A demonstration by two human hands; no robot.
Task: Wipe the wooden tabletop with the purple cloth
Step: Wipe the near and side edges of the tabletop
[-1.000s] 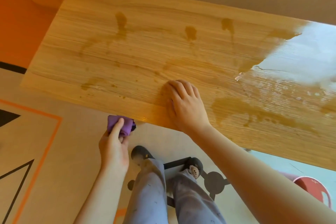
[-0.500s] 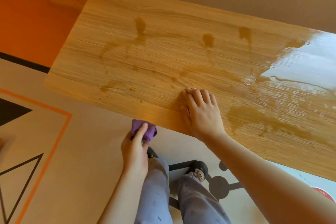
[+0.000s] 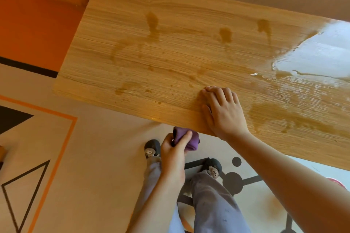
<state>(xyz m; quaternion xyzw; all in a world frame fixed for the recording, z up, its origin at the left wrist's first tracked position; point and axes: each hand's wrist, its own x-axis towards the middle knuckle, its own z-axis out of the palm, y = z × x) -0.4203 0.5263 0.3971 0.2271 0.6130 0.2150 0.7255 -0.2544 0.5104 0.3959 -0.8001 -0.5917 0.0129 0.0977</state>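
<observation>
The wooden tabletop [image 3: 170, 53] fills the upper middle of the head view, with brown liquid smears across it and a wet shiny patch at the right. My right hand [image 3: 223, 113] rests on it near the front edge, fingers together and slightly bent, pointing away from me. Just below that edge, my left hand [image 3: 173, 154] grips the bunched purple cloth [image 3: 186, 139], held off the table.
My legs and two dark slippers [image 3: 151, 148] stand on the floor under the table's front edge. The floor [image 3: 79, 166] has orange and black line patterns. An orange wall [image 3: 28, 24] lies at the left, a beige wall behind the table.
My view has shifted, so the table sits further right in frame. My left hand with the cloth has come closer to the table edge and my right hand, which stays planted.
</observation>
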